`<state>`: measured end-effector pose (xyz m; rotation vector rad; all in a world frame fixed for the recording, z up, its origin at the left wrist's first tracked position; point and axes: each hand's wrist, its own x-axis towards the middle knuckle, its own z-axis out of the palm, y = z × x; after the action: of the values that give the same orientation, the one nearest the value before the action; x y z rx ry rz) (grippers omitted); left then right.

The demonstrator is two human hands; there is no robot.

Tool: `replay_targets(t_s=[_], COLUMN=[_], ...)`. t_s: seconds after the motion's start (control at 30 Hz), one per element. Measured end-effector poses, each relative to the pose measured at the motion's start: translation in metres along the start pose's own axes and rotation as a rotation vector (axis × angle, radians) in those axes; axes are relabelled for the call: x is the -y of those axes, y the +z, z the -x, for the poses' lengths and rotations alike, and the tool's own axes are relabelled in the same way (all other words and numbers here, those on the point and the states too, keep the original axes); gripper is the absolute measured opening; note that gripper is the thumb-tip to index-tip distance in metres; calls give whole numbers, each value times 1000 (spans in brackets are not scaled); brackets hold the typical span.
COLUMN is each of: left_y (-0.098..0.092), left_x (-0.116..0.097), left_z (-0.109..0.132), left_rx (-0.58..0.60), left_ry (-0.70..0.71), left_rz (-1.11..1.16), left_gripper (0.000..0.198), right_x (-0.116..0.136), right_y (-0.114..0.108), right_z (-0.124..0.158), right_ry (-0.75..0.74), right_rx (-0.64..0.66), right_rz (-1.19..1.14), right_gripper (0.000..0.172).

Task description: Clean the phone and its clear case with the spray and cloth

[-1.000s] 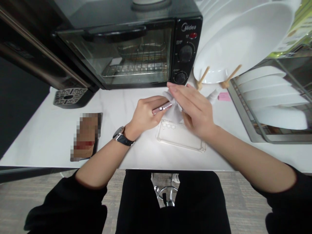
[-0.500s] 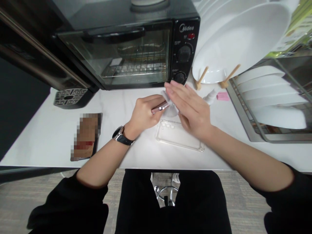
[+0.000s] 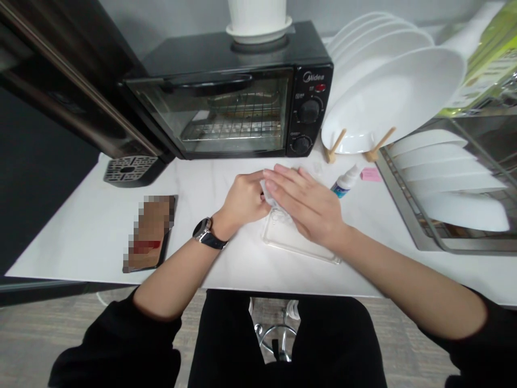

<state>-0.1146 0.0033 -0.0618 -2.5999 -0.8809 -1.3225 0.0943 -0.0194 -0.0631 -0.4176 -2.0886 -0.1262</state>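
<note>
My left hand (image 3: 245,199), with a watch (image 3: 202,230) on its wrist, is closed around a slim phone (image 3: 262,198). Only a sliver of that phone shows now; the rest is covered by my hands. A thin white wipe (image 3: 269,193) lies under the fingers of my right hand (image 3: 309,205), which press it against the phone. Below my right hand a clear phone case (image 3: 301,242) rests flat on the counter, partly covered by the hand. Just beyond the right hand stands a small white spray bottle (image 3: 345,182) with a blue label.
A black toaster oven (image 3: 234,116) stands behind, with a white pot (image 3: 258,21) on top. White plates (image 3: 396,102) lean in a wooden rack at right, beside a dish basket (image 3: 420,221). Another phone (image 3: 149,231) lies left, near a drip tray (image 3: 129,170). A pink slip (image 3: 370,174) is by the bottle.
The view has tilted up, showing more of the pot and oven. My right hand has slid slightly left over the left hand, hiding the phone's edge. The bottle's label is now visible.
</note>
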Motion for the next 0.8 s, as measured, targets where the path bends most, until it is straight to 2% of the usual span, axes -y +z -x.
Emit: replay_targets(t_s=[0.07, 0.23, 0.33, 0.47, 0.6, 0.67, 0.8], left_y=[1, -1, 1, 3, -2, -2, 3], left_x=[0, -2, 0, 0, -3, -3, 3], left_z=[0, -2, -2, -1, -2, -3, 0], left_rx=[-16, 5, -27, -71, -29, -14, -48], left_ry=[22, -40, -15, 20, -55, -84, 8], left_rz=[-14, 62, 44, 0, 68, 59, 2], left_gripper=[24, 24, 25, 27, 18, 18, 28], right_x=[1, -9, -3, 2, -9, -10, 3], right_y=[-1, -3, -1, -3, -8, -8, -4], right_z=[0, 1, 1, 1, 1, 1, 2], right_ry=[-28, 101, 71, 42, 145, 151, 66], right_rx=[29, -24, -22, 56, 16, 12, 139], right_rz=[-8, -25, -22, -9, 8, 32, 57], right_gripper=[70, 67, 65, 69, 66, 65, 73])
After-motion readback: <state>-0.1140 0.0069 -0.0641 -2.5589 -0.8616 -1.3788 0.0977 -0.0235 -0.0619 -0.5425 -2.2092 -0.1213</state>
